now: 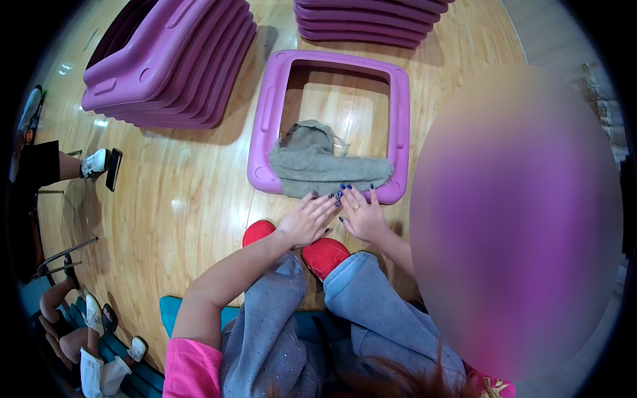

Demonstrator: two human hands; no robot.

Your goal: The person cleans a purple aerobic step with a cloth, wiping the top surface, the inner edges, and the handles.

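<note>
A square purple plastic frame [399,124] with a large opening lies on the floor before me. Grey frayed cloth [328,171] drapes over its near rail and bunches up inside the near left of the opening. My left hand [309,218] lies palm down at the cloth's near edge, fingers stretched toward the rail. Beside it, my right hand [366,215] has its fingers spread at the rail's near right part, fingertips by the cloth. Both sets of fingertips nearly meet in the middle. Neither hand appears to grip anything, though the undersides of the fingers are hidden.
Stacked purple plastic frames stand at the upper left [169,64] and at the top [371,22]. My red shoes [326,256] are just below my hands. People sit at the left, near a dark phone-like object [114,169] on the wood floor [164,199]. A blurred oval hides much of the right.
</note>
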